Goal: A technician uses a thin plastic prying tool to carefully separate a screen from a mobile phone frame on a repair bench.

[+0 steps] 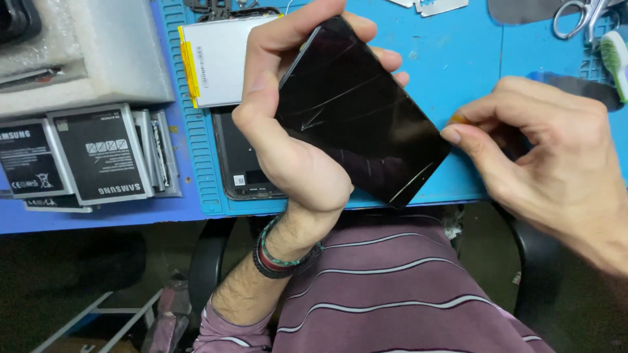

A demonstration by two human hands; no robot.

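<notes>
While gripped by left hand (288,131), cracked black phone (356,108), right hand (549,150) touching.

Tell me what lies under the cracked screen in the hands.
Under the cracked screen, held by the left hand with the right hand at its edge, lie the blue mat, a dark back cover and a white battery. Anything directly beneath is hidden.

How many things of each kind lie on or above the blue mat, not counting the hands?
Black cracked panel: 1
White battery: 1
Dark back cover: 1
Scissors: 1
Brush: 1
Total: 5
</notes>
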